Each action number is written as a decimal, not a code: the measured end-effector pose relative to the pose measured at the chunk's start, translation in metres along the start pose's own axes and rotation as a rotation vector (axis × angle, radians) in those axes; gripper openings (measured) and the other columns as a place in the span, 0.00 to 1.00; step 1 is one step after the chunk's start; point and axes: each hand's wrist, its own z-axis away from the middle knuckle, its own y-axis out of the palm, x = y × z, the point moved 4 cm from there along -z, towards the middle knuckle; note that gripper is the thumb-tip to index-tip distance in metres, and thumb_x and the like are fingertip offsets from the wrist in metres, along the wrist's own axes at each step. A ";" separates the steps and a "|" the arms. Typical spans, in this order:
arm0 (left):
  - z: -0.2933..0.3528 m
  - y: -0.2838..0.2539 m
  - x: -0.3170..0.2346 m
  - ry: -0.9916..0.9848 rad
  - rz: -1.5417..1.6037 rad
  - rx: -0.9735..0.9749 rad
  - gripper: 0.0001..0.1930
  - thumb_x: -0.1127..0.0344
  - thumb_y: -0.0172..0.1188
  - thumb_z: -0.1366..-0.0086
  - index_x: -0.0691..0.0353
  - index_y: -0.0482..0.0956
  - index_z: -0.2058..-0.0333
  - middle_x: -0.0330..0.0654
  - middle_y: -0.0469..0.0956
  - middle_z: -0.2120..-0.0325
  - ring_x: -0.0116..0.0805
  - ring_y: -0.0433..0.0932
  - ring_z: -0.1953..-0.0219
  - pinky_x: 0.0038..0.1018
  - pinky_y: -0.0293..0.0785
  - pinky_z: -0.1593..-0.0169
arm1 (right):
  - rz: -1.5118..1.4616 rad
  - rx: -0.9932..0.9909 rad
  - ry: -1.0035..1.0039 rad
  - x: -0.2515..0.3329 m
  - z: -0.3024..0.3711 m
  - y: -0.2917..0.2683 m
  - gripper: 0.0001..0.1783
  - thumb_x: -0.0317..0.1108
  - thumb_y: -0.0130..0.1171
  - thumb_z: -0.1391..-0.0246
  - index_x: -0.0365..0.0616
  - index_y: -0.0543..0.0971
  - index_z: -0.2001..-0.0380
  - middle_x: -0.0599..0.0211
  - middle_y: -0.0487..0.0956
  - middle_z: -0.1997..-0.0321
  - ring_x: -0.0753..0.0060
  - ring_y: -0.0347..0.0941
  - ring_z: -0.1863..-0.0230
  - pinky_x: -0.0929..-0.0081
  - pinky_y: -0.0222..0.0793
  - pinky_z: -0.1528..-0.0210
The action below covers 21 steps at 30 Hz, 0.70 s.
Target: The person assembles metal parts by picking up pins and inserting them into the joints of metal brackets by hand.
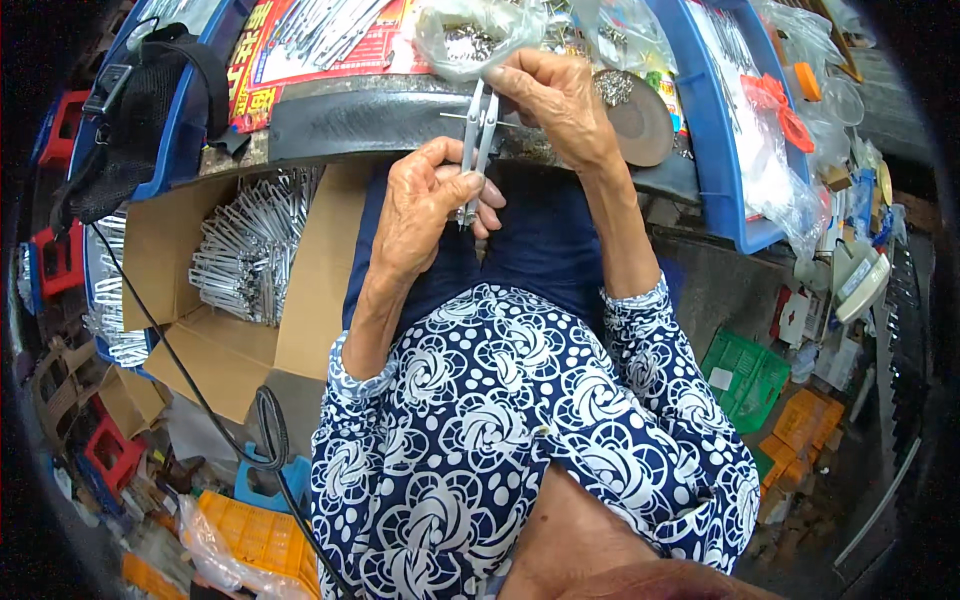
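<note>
Just in front of the worktable edge, over my lap, I hold a pair of long narrow metal arms (481,138) upright. My left hand (420,205) is closed round their lower end, thumb on top. At the upper end my right hand (558,105) pinches with thumb and fingertips; whether it also grips a small part there is hidden. A thin metal pin (455,116) crosses the arms near the top. Behind my right hand lies a clear plastic bag (470,50) of small metal parts. A round brown dish (640,125) with tiny metal pieces sits to its right.
Loose metal strips (325,35) lie on red printed paper at the table's back left. A blue tray (722,170) stands right, a black strap bag (150,120) left. Below left, a cardboard box (300,290) holds many metal arms (255,255). A green crate (747,378) is lower right.
</note>
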 end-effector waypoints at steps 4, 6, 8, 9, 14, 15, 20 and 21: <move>0.004 -0.002 0.001 -0.026 0.032 0.028 0.09 0.72 0.49 0.45 0.72 0.66 0.67 0.50 0.74 0.80 0.31 0.74 0.83 0.20 0.71 0.80 | 0.001 0.030 -0.039 0.000 0.002 0.004 0.13 0.40 0.56 0.52 0.41 0.74 0.81 0.80 0.66 0.86 0.91 0.56 0.85 0.90 0.49 0.85; 0.007 -0.004 0.001 -0.024 0.029 0.026 0.09 0.72 0.49 0.45 0.72 0.66 0.67 0.49 0.74 0.80 0.31 0.74 0.83 0.20 0.71 0.80 | -0.002 0.025 -0.042 0.001 0.003 0.007 0.13 0.39 0.56 0.52 0.41 0.74 0.81 0.80 0.65 0.87 0.92 0.56 0.85 0.90 0.49 0.85; 0.008 -0.005 0.002 -0.025 0.002 0.058 0.09 0.72 0.50 0.44 0.72 0.66 0.65 0.50 0.74 0.79 0.31 0.74 0.82 0.20 0.71 0.79 | -0.002 0.016 -0.046 0.003 0.004 0.008 0.12 0.39 0.56 0.52 0.41 0.74 0.80 0.80 0.65 0.87 0.92 0.55 0.86 0.91 0.48 0.86; 0.009 -0.004 0.001 -0.024 0.003 0.056 0.09 0.72 0.50 0.44 0.72 0.66 0.65 0.50 0.74 0.79 0.31 0.74 0.82 0.20 0.71 0.79 | -0.016 0.017 -0.051 0.004 0.004 0.009 0.12 0.38 0.55 0.52 0.40 0.74 0.81 0.80 0.65 0.87 0.92 0.55 0.86 0.91 0.48 0.86; 0.013 -0.005 -0.002 0.002 0.031 0.010 0.08 0.73 0.49 0.45 0.73 0.66 0.68 0.49 0.74 0.80 0.31 0.74 0.83 0.21 0.72 0.79 | -0.078 0.059 0.002 0.003 0.007 0.014 0.13 0.38 0.53 0.50 0.40 0.73 0.80 0.80 0.65 0.86 0.92 0.55 0.86 0.92 0.48 0.87; 0.015 -0.005 -0.002 0.004 0.030 0.005 0.08 0.73 0.49 0.45 0.73 0.66 0.68 0.49 0.74 0.80 0.31 0.74 0.83 0.21 0.72 0.79 | -0.083 0.072 0.032 0.000 0.008 0.016 0.13 0.39 0.52 0.49 0.40 0.73 0.78 0.80 0.64 0.86 0.92 0.55 0.86 0.92 0.48 0.87; 0.018 -0.009 -0.005 0.010 0.019 -0.069 0.09 0.74 0.49 0.46 0.73 0.66 0.67 0.49 0.74 0.80 0.31 0.74 0.82 0.21 0.72 0.78 | -0.130 0.126 0.102 0.007 0.023 0.024 0.14 0.41 0.50 0.48 0.39 0.74 0.71 0.81 0.64 0.84 0.92 0.55 0.85 0.93 0.49 0.85; 0.018 -0.010 -0.005 0.012 0.019 -0.074 0.09 0.74 0.49 0.46 0.73 0.66 0.67 0.49 0.74 0.80 0.31 0.74 0.82 0.21 0.72 0.78 | -0.140 0.097 0.102 0.011 0.026 0.028 0.14 0.39 0.51 0.49 0.38 0.73 0.75 0.79 0.66 0.84 0.90 0.57 0.82 0.89 0.52 0.82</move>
